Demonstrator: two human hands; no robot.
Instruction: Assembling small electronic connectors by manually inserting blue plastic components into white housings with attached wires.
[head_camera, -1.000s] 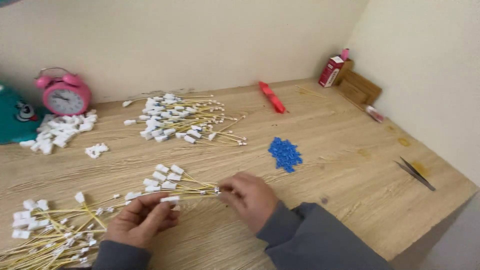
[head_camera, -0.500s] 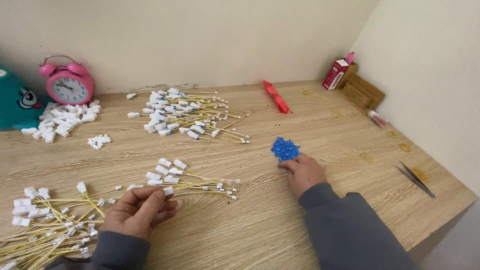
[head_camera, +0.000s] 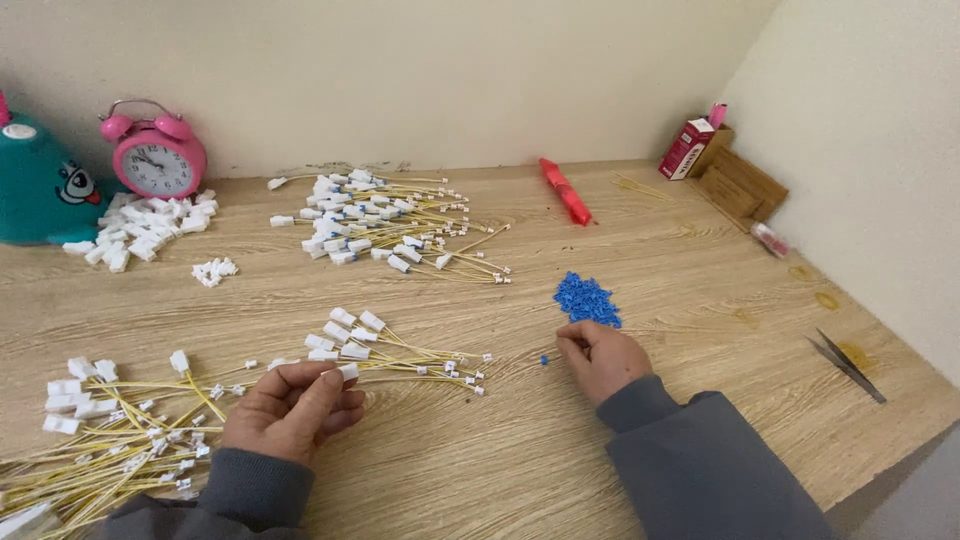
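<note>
We are pinching a white-plugged yellow wire (head_camera: 345, 373) in our left hand (head_camera: 290, 408); our right hand (head_camera: 600, 357), fingers curled, is touching down just below the blue pieces (head_camera: 587, 299), one stray blue piece (head_camera: 544, 360) lying beside its fingertips.

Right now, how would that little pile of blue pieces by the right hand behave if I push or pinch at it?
The blue pieces look tiny and loose, so a push would probably scatter them across the wooden table; one already lies apart beside the right hand. They seem light and hard, likely fiddly to pinch singly. Their blocky shape suggests sliding rather than rolling.
</note>
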